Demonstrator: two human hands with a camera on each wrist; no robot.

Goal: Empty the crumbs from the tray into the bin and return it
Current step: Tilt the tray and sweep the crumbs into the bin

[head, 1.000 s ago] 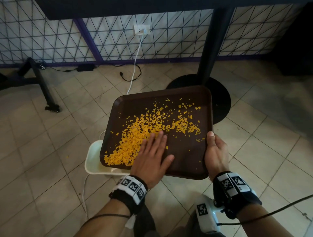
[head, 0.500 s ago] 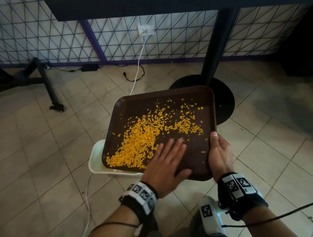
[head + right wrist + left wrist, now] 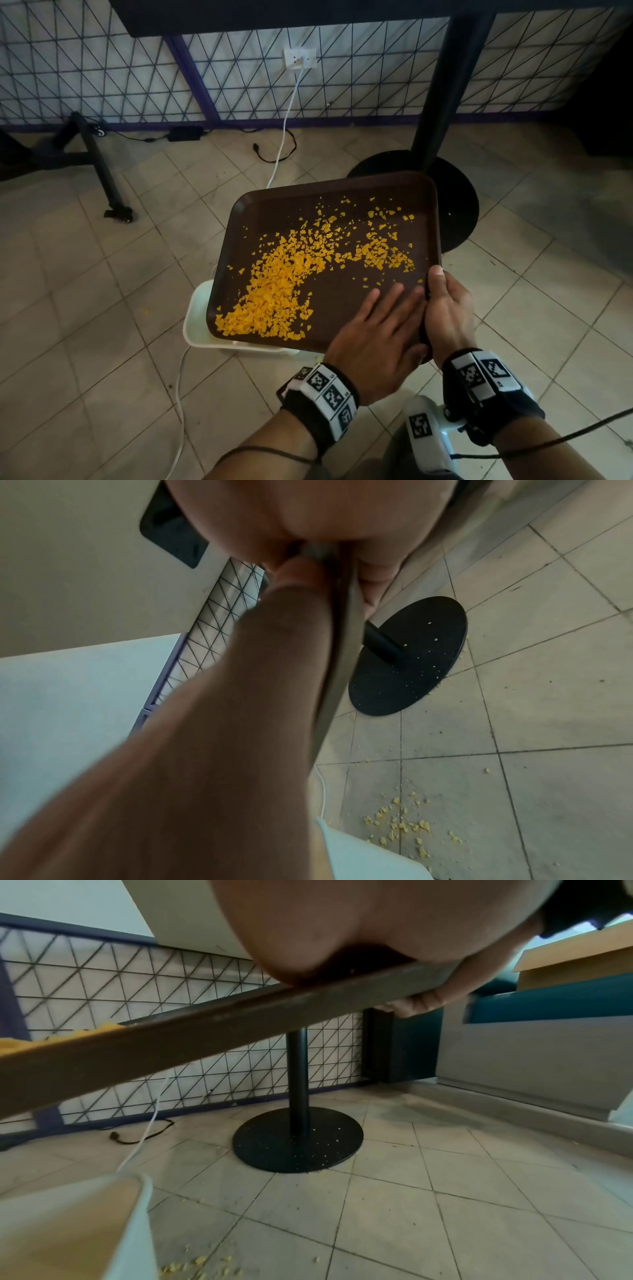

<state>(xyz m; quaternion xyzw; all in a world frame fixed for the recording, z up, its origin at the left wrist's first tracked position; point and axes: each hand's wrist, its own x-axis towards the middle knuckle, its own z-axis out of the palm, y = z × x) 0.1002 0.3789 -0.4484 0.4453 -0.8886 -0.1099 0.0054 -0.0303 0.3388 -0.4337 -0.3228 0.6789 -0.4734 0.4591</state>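
Note:
A brown tray point(image 3: 270, 212) hangs tilted, its left near corner low over a white bin point(image 3: 196, 318) on the floor. Yellow crumbs point(image 3: 281, 284) lie heaped toward that low corner, with thinner scatter toward the right. My left hand point(image 3: 380, 329) lies flat with straight fingers on the tray's near right part, touching my right hand point(image 3: 447, 308). That right hand grips the tray's right edge, thumb on top. In the left wrist view, its fingers point(image 3: 418, 1001) curl under the tray rim point(image 3: 205, 1042). The bin's inside is hidden.
A black table post with a round base point(image 3: 459, 212) stands just beyond the tray. A white cable point(image 3: 284, 137) runs from a wall socket down to the floor near the bin. Spilled crumbs point(image 3: 400, 823) lie on the tiles beside the bin point(image 3: 359, 853). A black wheeled stand point(image 3: 102, 171) is at left.
My left hand has slid to the right across the tray, from beside the crumb heap to against my right hand. The tray stays tilted over the bin.

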